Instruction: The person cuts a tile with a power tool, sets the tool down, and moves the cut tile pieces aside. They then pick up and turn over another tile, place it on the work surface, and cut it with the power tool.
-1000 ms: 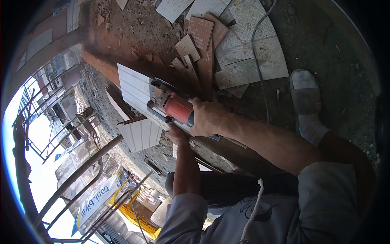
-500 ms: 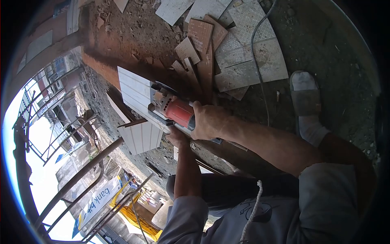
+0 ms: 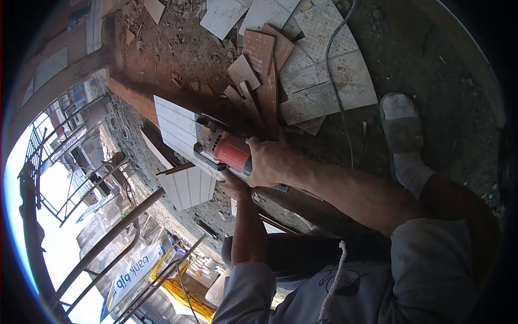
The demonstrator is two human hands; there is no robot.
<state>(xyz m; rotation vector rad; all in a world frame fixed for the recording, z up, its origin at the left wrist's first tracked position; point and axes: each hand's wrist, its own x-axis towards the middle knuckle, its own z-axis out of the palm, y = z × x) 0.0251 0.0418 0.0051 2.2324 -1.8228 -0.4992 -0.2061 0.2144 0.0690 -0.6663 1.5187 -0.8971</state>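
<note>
My right hand (image 3: 268,162) grips the red body of an angle grinder (image 3: 226,148) whose disc end rests on a white grooved tile (image 3: 178,146). The tile lies at the edge of a rough concrete floor and overhangs the drop. My left hand (image 3: 233,186) sits below the grinder, pressed against the tile's near edge; its fingers are mostly hidden. The grinder's cable (image 3: 337,92) runs back across the floor.
Brown and grey tile offcuts (image 3: 280,65) are piled on the floor beyond the grinder. My sandalled foot (image 3: 402,132) rests at the right. Left of the floor edge is an open drop with metal railings (image 3: 108,232) and a street far below.
The grinder and my right hand have shifted slightly left and up along the tile; the view has shifted with them. My left hand stays under the tool.
</note>
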